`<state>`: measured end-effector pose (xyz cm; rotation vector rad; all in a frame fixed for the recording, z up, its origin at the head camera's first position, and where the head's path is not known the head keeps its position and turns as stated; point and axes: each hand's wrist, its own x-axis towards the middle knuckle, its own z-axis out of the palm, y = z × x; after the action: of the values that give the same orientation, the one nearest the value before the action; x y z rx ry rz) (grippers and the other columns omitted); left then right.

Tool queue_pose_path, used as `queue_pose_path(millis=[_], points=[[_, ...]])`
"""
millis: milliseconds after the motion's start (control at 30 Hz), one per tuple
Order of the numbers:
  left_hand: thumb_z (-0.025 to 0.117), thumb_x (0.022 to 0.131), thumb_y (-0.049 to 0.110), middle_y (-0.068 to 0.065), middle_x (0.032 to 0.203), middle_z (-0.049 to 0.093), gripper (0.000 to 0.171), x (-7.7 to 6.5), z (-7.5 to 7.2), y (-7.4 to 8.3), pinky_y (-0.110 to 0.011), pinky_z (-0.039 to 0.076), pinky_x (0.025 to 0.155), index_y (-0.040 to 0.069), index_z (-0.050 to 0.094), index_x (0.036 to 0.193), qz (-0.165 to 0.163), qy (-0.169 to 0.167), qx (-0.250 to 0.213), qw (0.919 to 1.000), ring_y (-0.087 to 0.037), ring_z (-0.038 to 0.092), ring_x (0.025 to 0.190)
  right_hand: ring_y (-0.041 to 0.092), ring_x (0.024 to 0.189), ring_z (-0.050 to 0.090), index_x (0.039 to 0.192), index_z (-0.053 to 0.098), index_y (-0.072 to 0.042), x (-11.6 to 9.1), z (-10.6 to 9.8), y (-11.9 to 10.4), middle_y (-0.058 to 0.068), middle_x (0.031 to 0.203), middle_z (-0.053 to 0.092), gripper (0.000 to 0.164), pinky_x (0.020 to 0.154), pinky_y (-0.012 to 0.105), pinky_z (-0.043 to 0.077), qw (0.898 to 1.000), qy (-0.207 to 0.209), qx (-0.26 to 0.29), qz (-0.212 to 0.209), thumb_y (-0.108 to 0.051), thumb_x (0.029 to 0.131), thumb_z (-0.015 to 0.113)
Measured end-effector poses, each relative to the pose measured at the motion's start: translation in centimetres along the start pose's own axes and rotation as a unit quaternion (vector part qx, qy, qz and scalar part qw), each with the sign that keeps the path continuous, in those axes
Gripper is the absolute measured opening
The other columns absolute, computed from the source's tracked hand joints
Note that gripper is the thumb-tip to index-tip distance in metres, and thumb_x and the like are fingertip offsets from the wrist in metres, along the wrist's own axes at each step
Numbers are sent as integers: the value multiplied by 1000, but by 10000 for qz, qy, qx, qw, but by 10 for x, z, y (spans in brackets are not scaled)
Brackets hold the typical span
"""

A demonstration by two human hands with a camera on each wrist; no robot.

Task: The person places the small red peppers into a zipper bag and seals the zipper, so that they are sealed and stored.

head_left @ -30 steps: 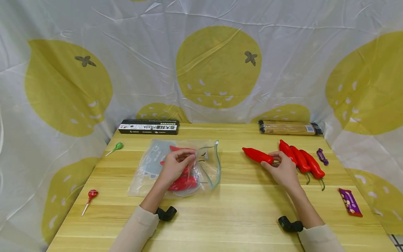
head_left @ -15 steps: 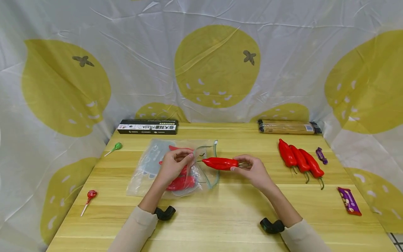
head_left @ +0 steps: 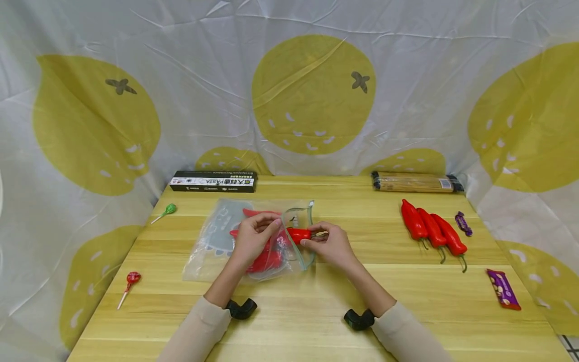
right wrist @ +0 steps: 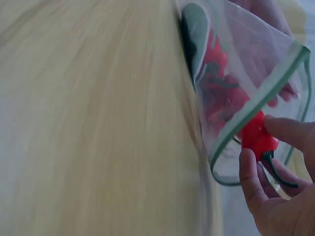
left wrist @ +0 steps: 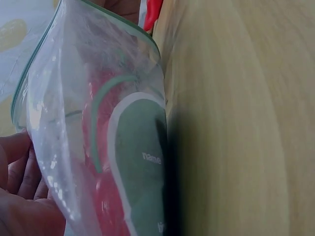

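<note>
A clear zip bag with a green-edged mouth lies on the table, several red chili peppers inside it. My left hand pinches the upper film by the mouth and keeps it lifted, as the left wrist view also shows. In my right hand is another red chili pepper, gripped at its stem end. The pepper's front part is within the bag mouth; in the right wrist view its stem end sticks out past the green edge between thumb and fingers.
Three red chili peppers lie side by side at the right, near a purple candy and a purple snack bar. A pasta box and a noodle pack stand at the back. Green and red lollipops are left.
My right hand has carried the chili pepper leftward from beside the other three into the bag mouth. The left hand has stayed at the bag, holding its film up.
</note>
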<state>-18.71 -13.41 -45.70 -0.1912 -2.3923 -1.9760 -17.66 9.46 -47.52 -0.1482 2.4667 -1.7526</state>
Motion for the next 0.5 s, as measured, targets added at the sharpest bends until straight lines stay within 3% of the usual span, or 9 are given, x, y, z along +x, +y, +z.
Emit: queue_pose_path(millis=[233,400,500], points=[[72,87,36,-5,103,71,30,0,10,-8,-21,56,77,14,72,107,-339,74,-234,9991,-15,67,94,23,99,68,126,59,-7,5,9,1,9,117,64,47,80,31,58,9975,-209,668,43,-19,84,77],[71,89,31,-6,107,71,26,1,12,-12,-19,55,81,12,71,108,-405,78,-196,9990,-16,65,98,33,114,62,134,50,-3,-1,-5,0,16,128,60,47,95,41,53,9951,-337,925,72,-28,96,62],[70,90,25,-6,107,71,24,-3,11,-1,-19,55,81,9,71,108,-452,50,-158,9988,-15,65,97,38,119,58,134,48,-1,-10,-17,-3,23,129,57,44,100,48,49,9924,-254,1206,32,-31,102,49]])
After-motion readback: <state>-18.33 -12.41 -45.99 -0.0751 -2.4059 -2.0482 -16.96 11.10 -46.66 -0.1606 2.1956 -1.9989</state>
